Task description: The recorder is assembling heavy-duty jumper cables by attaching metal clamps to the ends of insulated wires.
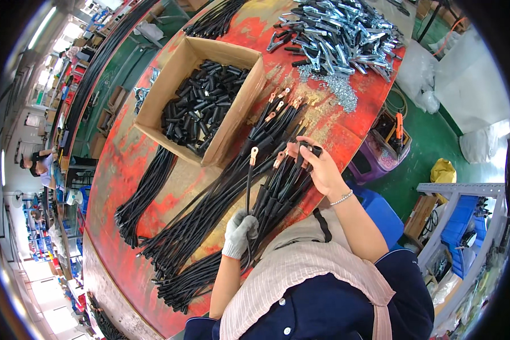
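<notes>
In a grey knitted glove, my left hand [241, 233] is closed around a black cable [249, 190]. That cable stands up from my fist, with a flat copper ring lug [254, 154] at its tip. My right hand [324, 170], bare with a bracelet at the wrist, pinches a short black sleeve [310, 151] between thumb and fingers. Below the right hand lies a bundle of black cables [275, 192], several with black sleeves and copper lugs. More lugged cables [204, 198] lie to the left of it.
A cardboard box [144, 122] holds loose black sleeves [207, 99]. Behind it on the red, worn table [110, 187], metal spring clamps [345, 34] are heaped beside small metal parts [343, 90]. Another cable bundle [147, 192] lies left. A grey rack [456, 195] stands right.
</notes>
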The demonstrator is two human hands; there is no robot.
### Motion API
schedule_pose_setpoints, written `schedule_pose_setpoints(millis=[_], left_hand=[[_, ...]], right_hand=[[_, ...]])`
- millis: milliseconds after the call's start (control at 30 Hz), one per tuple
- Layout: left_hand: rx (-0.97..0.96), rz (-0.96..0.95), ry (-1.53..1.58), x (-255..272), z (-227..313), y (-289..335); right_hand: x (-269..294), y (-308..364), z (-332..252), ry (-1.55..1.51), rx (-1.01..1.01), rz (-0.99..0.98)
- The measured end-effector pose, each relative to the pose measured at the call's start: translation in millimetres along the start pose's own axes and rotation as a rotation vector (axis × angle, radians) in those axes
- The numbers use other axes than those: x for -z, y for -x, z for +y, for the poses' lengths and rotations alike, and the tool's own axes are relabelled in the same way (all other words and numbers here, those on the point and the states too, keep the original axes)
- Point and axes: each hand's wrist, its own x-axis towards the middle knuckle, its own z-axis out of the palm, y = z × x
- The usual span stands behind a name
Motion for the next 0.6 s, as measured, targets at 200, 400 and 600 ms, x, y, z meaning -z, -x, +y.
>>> schedule_pose_setpoints(millis=[200,400,600], left_hand=[[0.012,-0.026,-0.044,2,-1,1],[0.029,-0.019,-0.032,-4,3,4],[0.050,-0.016,-0.040,-5,5,3]], right_hand=[[3,-7,13,-0.323,-0.032,0.094],[2,-3,11,-0.452,-0.176,0.182],[2,1,11,-0.512,-0.154,0.079]])
